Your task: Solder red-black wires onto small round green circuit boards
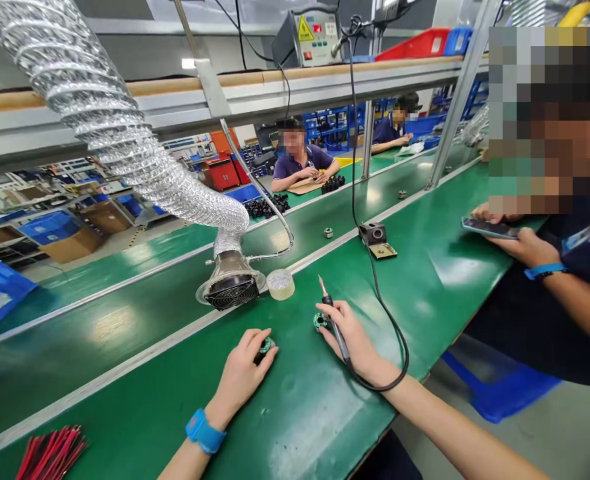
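A small round part with a green face (266, 345) sits between the thumb and fingers of my left hand (245, 367), which rests at the green bench and wears a blue wristband (205, 431). My right hand (352, 337) holds a soldering iron (338, 331), its tip pointing up and away. The fingertips of that same hand also pinch a second round green-faced part (319, 322). From the iron's rear end a black cable loops under the right wrist and rises to the shelf.
Beyond my hands are a fume fan (233, 291) on a silver duct, a tape roll (281, 285) and an iron stand (373, 235). Red wires (53, 453) lie front left. At right a person holds a phone (489, 228); two people sit across the conveyor (305, 250).
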Demonstrator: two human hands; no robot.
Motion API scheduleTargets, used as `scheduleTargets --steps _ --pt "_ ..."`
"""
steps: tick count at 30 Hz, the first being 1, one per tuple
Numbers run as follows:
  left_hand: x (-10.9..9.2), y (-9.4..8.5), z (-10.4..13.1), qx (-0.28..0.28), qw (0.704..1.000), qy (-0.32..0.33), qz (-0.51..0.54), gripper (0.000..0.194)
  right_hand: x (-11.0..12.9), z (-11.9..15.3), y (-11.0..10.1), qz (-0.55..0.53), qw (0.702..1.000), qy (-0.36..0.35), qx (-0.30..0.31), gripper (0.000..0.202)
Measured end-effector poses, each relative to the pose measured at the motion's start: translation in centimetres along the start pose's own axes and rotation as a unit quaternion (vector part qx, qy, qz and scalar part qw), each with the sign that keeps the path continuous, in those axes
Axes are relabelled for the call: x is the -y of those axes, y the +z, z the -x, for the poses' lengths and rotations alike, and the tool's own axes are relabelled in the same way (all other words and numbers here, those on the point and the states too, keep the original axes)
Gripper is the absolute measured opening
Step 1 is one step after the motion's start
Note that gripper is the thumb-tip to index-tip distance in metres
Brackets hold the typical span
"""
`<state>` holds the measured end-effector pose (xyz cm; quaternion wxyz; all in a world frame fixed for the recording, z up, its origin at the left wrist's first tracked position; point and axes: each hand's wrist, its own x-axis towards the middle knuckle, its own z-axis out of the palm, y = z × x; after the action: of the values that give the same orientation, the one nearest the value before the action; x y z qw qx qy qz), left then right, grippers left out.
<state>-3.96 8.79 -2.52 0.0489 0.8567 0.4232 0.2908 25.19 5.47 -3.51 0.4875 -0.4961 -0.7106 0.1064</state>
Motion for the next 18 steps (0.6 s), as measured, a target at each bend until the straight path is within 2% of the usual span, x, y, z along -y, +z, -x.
scheduleTargets --steps 5,9,12,14,18 --pt "-3.1 3.9 -3.7 0.027 0.997 0.053 0.046 0.035 -0.4 -0.9 0.6 0.007 0.999 -0.034 0.003 0.047" --pt "-3.5 5.9 -7.1 0.014 0.996 0.067 0.063 0.030 -1.8 -2.7 1.1 0.024 0.997 -0.070 -0.007 0.047" --pt "-3.3 6.5 -8.5 0.001 0.997 0.054 0.057 0.031 -3.0 -4.3 1.5 0.035 0.995 -0.089 -0.014 0.045" --pt "-3.2 6.6 -8.6 -0.019 0.998 0.036 0.045 0.034 -3.8 -5.0 1.9 0.034 0.996 -0.085 -0.015 0.043" --pt "-2.4 5.2 -6.8 -0.064 0.997 0.046 0.015 0.034 -5.2 -6.2 2.6 0.038 0.996 -0.076 -0.031 0.040"
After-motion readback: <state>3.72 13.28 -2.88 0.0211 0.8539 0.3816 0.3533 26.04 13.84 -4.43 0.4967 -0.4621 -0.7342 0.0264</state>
